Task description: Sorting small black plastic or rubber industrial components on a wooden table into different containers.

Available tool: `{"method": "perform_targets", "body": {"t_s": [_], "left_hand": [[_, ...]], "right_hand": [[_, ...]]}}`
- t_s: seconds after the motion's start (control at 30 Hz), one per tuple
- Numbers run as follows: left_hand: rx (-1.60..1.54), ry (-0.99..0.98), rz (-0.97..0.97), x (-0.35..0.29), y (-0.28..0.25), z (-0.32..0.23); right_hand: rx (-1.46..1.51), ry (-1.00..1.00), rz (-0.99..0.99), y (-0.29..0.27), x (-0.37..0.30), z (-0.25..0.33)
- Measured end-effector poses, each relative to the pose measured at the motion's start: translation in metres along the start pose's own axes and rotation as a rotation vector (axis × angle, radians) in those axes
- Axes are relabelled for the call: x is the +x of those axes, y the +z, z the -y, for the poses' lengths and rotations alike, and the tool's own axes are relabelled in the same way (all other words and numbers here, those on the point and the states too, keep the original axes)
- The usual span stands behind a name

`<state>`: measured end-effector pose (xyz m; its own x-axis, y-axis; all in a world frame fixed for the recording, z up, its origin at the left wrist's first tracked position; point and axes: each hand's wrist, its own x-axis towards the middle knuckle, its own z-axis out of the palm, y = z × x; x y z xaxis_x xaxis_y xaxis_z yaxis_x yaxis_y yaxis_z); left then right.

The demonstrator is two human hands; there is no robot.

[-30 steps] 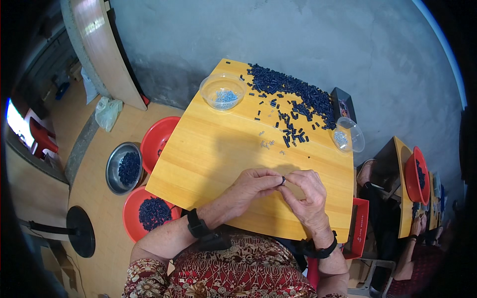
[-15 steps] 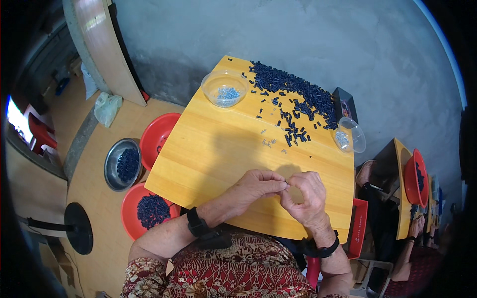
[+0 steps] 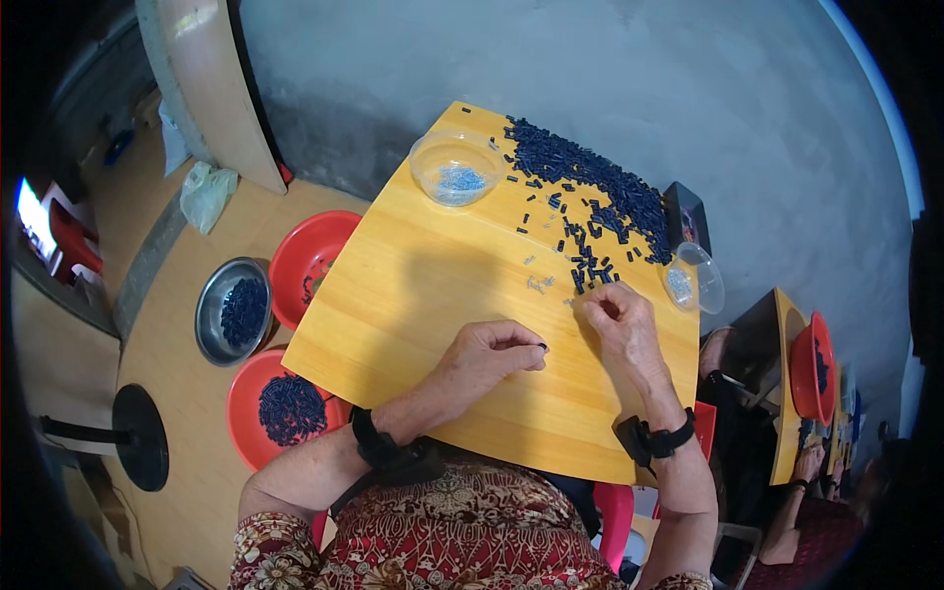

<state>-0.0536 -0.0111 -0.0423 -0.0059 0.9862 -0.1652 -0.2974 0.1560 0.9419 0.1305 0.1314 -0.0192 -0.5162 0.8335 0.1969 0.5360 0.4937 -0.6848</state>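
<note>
Over the near half of the wooden table (image 3: 413,305), my left hand (image 3: 482,362) pinches a small black tube piece (image 3: 544,347) between thumb and forefinger. My right hand (image 3: 624,324) is lowered to the tabletop farther off, its thumb and fingertips closed together beside the nearest loose black pieces (image 3: 582,280). Whatever is in that pinch is too small to make out. Left of those fingertips lie several thin silvery pins (image 3: 540,284). A big heap of black tube pieces (image 3: 580,172) spreads along the table's far edge.
Clear plastic bowls (image 3: 425,187) (image 3: 710,285) with small metal parts stand at the far left and right. A dark box (image 3: 688,214) borders the heap. Left of the table are red basins (image 3: 241,418) (image 3: 295,236) and a steel bowl (image 3: 205,329). At right, another person's hand (image 3: 809,460) rests at a second table.
My hands have come apart. The right one has moved forward to the tabletop by the loose pieces; the left has shifted slightly left, still holding the black tube piece.
</note>
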Motion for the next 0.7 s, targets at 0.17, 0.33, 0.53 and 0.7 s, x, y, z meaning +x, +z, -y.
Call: {"method": "perform_targets", "body": {"t_s": [0.17, 0.33, 0.53, 0.7], "left_hand": [[-0.030, -0.005, -0.009, 0.001, -0.005, 0.006], [-0.003, 0.000, 0.013, -0.001, -0.006, 0.006], [0.035, 0.016, -0.009, 0.002, -0.006, 0.009], [0.000, 0.036, -0.002, 0.001, -0.004, 0.006]], "right_hand": [[-0.170, -0.037, 0.024, 0.020, 0.012, -0.013], [-0.218, -0.088, 0.015, 0.022, 0.013, -0.016], [-0.177, -0.108, -0.026, 0.014, -0.004, -0.002], [-0.222, -0.109, 0.012, 0.011, -0.021, -0.009]]}}
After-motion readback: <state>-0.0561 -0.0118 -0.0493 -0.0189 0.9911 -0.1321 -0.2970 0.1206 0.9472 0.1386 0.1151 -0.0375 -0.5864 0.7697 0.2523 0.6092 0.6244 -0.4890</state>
